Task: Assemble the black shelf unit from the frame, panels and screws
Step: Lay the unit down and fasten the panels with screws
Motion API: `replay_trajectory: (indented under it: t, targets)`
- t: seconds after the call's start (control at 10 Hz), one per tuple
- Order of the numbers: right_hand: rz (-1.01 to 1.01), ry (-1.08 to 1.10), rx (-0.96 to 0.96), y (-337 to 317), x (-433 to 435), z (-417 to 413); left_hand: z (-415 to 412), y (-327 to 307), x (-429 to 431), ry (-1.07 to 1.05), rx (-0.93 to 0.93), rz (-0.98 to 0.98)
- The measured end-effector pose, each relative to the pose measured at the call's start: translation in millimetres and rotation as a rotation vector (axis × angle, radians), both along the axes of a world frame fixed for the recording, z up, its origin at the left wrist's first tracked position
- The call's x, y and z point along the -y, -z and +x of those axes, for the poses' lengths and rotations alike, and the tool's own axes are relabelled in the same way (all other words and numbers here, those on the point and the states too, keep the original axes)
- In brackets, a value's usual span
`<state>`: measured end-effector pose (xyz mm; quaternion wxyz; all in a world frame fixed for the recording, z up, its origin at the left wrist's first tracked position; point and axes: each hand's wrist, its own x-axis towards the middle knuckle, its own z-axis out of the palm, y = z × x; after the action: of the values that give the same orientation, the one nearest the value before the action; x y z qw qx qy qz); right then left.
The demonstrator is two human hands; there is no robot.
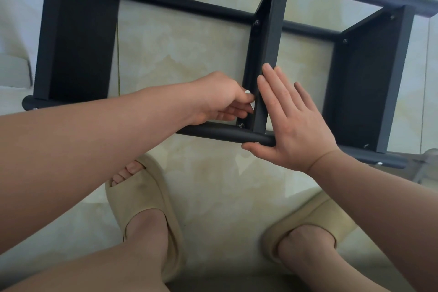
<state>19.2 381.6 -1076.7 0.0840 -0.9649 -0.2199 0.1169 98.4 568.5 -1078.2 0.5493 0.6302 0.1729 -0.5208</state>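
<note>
Shelf unit (78, 38) on floor (184, 54), beyond slippers (144, 201); middle panel (272, 31) between left hand (218, 99), right hand (294, 123).

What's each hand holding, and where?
Right hand: holds nothing, presses flat on the middle panel, thumb at the front tube. Left hand: fingers curl at that panel's lower end; whether they pinch anything is hidden.

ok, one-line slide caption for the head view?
Right hand flat against black upright middle panel; left hand curled beside it.
</note>
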Motion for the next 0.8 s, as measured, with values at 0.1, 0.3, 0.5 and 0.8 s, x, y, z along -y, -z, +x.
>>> replay_trajectory:
  t: [0.1, 0.3, 0.5, 0.8]
  targets:
    - [-0.006, -0.001, -0.004, 0, 0, 0, 1, 0, 0, 0.025, 0.001, 0.000]
    - [-0.020, -0.005, -0.017, -1, 0, 0, 1, 0, 0, 0.069, 0.030, 0.007]
    - [-0.021, -0.004, -0.015, -1, 0, 0, 2, 1, -4, 0.137, 0.068, 0.012]
    - [-0.016, -0.004, -0.009, 0, 0, 0, 2, 0, -11, 0.259, 0.169, 0.034]
